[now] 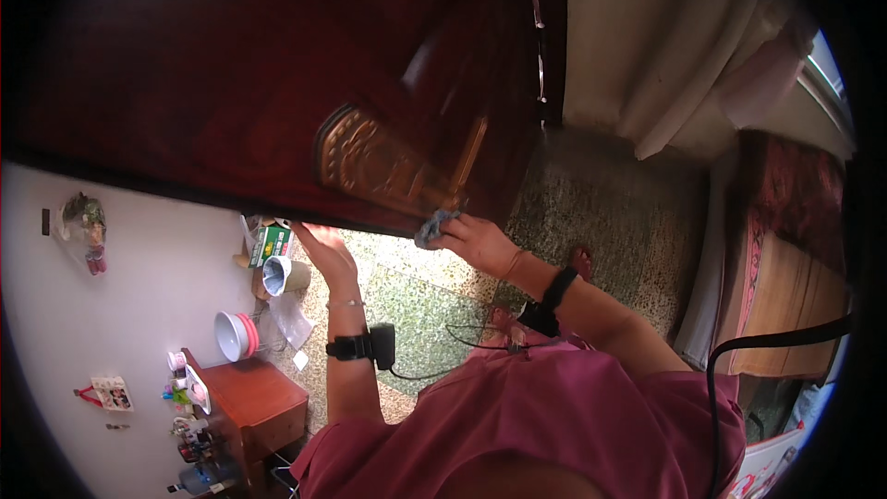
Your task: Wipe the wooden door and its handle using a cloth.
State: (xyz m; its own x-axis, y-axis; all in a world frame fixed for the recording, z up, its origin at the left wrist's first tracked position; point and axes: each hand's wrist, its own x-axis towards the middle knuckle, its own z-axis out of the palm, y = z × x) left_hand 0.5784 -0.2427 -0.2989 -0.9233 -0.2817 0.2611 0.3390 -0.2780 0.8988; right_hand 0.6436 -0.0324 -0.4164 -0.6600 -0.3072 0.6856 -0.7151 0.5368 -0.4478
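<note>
A dark red wooden door (229, 97) fills the upper left, with a carved copper-coloured panel (374, 163) and a long gold-coloured strip (470, 156) on its face. My right hand (481, 246) holds a crumpled blue-grey cloth (436, 227) against the door's edge, close to the narrow end of the carved panel. Further left along the same edge, my left hand (329, 256) rests with its fingers raised against the door, partly hidden behind it. It holds nothing that I can see. Both wrists wear black straps with small devices.
Beyond my left hand stand a waste bin (287, 276), a green box (270, 246) and a white and pink basin (235, 336). A reddish wooden desk (256, 395) bears bottles and small items. A cable crosses near my body. Curtains (665, 104) and a fabric-covered piece (783, 298) are at right.
</note>
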